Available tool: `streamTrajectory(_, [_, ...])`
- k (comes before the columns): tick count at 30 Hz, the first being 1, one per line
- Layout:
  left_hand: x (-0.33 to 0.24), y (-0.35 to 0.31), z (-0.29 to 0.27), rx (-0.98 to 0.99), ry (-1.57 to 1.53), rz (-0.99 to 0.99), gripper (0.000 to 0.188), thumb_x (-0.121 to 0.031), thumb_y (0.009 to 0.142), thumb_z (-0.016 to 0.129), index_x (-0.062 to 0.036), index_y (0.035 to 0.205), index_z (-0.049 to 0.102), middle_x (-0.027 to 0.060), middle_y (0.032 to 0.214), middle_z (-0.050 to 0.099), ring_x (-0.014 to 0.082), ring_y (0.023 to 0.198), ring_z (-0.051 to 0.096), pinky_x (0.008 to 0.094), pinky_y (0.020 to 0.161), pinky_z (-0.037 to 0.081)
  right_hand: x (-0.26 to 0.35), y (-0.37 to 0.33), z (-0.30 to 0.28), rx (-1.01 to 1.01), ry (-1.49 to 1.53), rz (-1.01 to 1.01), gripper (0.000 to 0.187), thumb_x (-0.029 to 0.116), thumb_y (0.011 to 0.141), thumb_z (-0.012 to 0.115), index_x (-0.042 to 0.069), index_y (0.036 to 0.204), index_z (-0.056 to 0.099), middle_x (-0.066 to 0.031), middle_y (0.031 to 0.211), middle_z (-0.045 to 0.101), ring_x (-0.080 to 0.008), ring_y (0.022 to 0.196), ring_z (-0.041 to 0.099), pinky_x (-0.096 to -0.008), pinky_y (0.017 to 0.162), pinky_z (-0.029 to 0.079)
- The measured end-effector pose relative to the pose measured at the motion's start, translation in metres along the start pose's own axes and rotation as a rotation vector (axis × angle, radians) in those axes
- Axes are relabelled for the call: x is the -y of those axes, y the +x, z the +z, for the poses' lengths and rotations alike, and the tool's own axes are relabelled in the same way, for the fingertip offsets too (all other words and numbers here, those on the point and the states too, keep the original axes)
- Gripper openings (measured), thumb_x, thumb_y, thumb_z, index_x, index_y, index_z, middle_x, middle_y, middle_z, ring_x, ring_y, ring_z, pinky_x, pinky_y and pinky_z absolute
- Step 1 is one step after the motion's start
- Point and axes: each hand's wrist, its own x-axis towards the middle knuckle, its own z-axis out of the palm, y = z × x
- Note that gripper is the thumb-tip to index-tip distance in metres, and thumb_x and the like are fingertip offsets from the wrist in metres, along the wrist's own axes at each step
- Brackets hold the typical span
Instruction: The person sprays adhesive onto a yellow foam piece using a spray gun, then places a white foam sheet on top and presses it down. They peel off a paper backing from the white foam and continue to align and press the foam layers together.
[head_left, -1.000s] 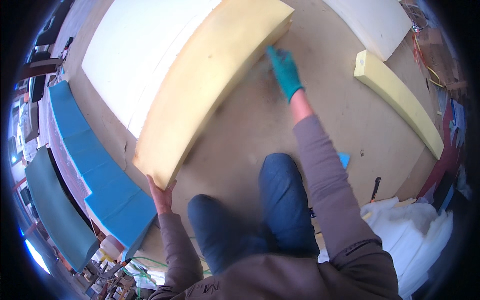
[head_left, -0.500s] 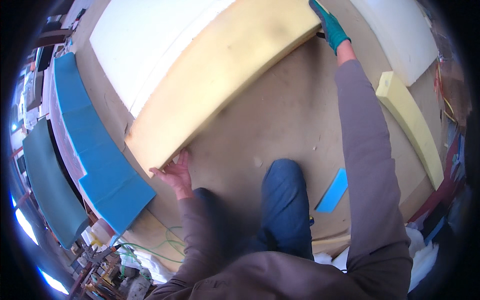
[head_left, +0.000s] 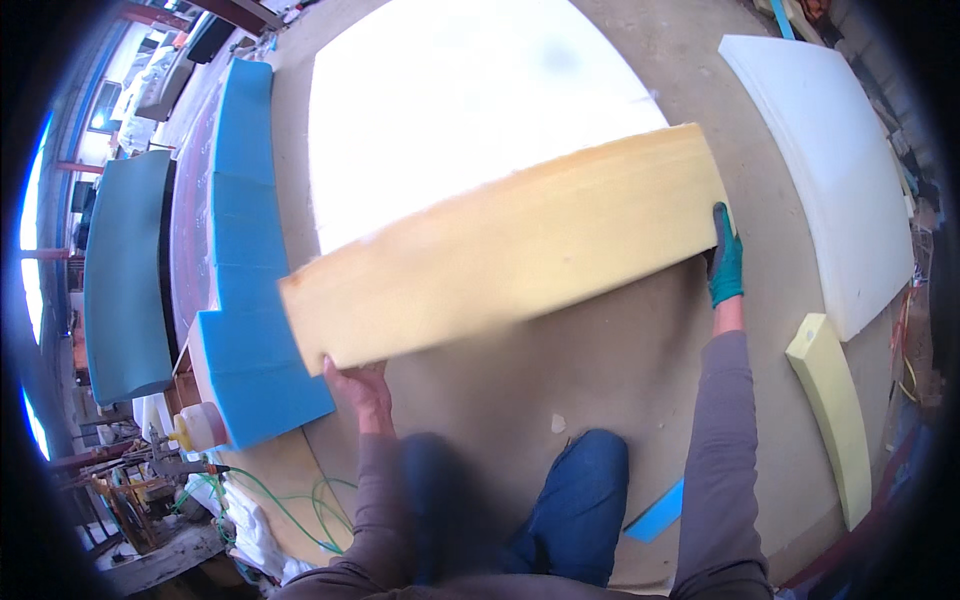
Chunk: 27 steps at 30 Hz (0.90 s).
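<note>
A long, thick block of yellow foam (head_left: pixel 520 255) spans the middle, held between my two hands, its right end higher in the picture than its left. My left hand (head_left: pixel 365 395), bare, grips its near left corner, with the thumb on the front face and the fingers below. At the right end, my right hand (head_left: pixel 727 262), in a green and dark glove, clasps the edge. Behind the block lies a large white foam sheet (head_left: pixel 450 110), its near edge hidden by the block. I cannot tell whether the block touches the sheet.
Blue foam (head_left: pixel 245 230) and a dark teal curved panel (head_left: pixel 130 280) stand left, by a spray gun with a pale cup (head_left: pixel 203 428) and green hose (head_left: pixel 270 490). At right lie a white slab (head_left: pixel 840 170), a pale yellow foam strip (head_left: pixel 832 415) and a blue scrap (head_left: pixel 657 512).
My view has shifted. The yellow block lies less slanted, its right end lower in the picture and nearer me. Both hands keep their hold, and more of the white sheet shows.
</note>
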Motion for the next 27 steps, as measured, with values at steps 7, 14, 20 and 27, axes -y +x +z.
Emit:
streamTrajectory(7, [-0.112, 0.045, 0.026, 0.274, 0.091, 0.266, 0.05, -0.057, 0.107, 0.055, -0.0119, 0.128, 0.064, 0.0061, 0.103, 0.068, 0.0179, 0.078, 0.066, 0.0362, 0.061, 0.057, 0.043, 0.01, 0.025, 0.029, 0.002, 0.02, 0.058, 0.042, 0.104, 0.077, 0.003, 0.146, 0.07, -0.0074, 0.14, 0.071, -0.0191, 0.127, 0.065, -0.0367, 0.106, 0.053])
streamTrajectory(14, [-0.006, 0.083, 0.005, -0.078, -0.042, -0.014, 0.09, -0.072, 0.1, 0.054, -0.01, 0.165, 0.042, 0.014, 0.163, 0.048, 0.0369, 0.133, 0.058, 0.0586, 0.112, 0.051, 0.025, 0.005, 0.053, 0.023, -0.099, 0.053, 0.063, 0.043, 0.105, 0.076, -0.001, 0.149, 0.067, -0.0118, 0.139, 0.071, -0.0219, 0.129, 0.065, -0.0387, 0.113, 0.051])
streamTrajectory(20, [0.029, 0.123, -0.022, -0.024, 0.207, -0.255, 0.11, -0.081, 0.096, 0.059, 0.0061, 0.159, 0.035, 0.0191, 0.151, 0.044, 0.0395, 0.115, 0.062, 0.0539, 0.101, 0.056, -0.004, 0.023, 0.069, 0.055, -0.276, 0.054, 0.087, 0.07, 0.094, 0.076, -0.001, 0.145, 0.068, -0.0138, 0.138, 0.07, -0.0236, 0.127, 0.062, -0.0373, 0.111, 0.047])
streamTrajectory(27, [0.009, 0.114, -0.026, -0.111, 0.239, -0.347, 0.102, -0.08, 0.093, 0.07, 0.0044, 0.146, 0.049, 0.0169, 0.141, 0.051, 0.0285, 0.109, 0.059, 0.0457, 0.1, 0.053, 0.019, 0.015, 0.062, 0.104, -0.385, 0.14, 0.092, 0.073, 0.093, 0.075, 0.0, 0.149, 0.065, -0.0126, 0.138, 0.069, -0.0248, 0.128, 0.061, -0.0376, 0.108, 0.049])
